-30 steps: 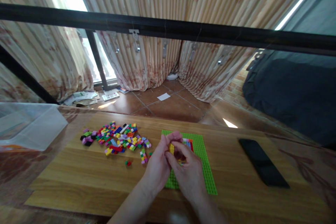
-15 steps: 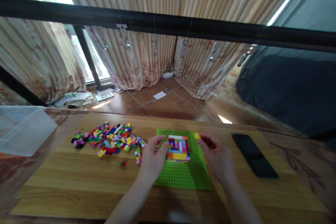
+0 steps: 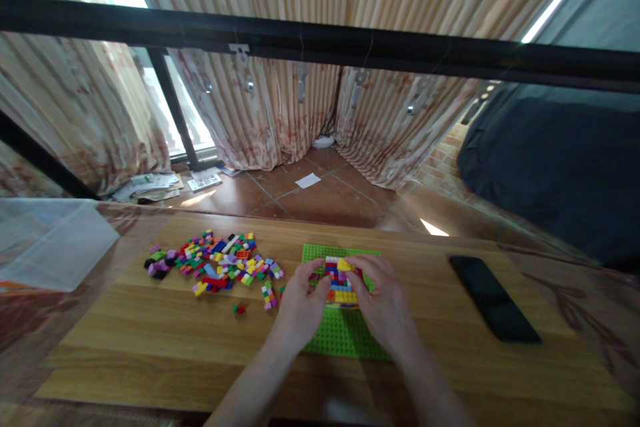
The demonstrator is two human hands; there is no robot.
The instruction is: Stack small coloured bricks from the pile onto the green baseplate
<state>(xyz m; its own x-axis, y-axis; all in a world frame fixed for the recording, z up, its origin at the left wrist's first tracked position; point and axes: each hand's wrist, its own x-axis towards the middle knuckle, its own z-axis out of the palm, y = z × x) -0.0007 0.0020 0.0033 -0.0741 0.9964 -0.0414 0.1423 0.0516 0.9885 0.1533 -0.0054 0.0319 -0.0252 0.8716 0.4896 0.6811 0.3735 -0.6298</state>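
A low block of stacked toy bricks (image 3: pixel 341 296), with many colours on top and an orange and yellow front row, stands on a green studded baseplate (image 3: pixel 345 340). My left hand (image 3: pixel 301 300) curls against the block's left side, thumb and index finger at its edge. Over the block's far right part, my right hand (image 3: pixel 377 290) pinches a yellow brick (image 3: pixel 344 265) between thumb and fingers. Whether this brick touches the bricks below I cannot tell. My right fingers cover the block's right side.
Loose bricks (image 3: pixel 220 263) lie in a pile on the left of the wooden table (image 3: pixel 165 353), with a small red and green pair (image 3: pixel 239 309) in front. A black phone (image 3: pixel 493 297) lies at right. A clear plastic bin (image 3: pixel 60 240) stands far left. A black rail (image 3: pixel 320 37) crosses beyond.
My right hand has moved left from the baseplate's right edge, bringing the yellow brick over the block. My left hand stays at the block's left side. The view has shifted slightly.
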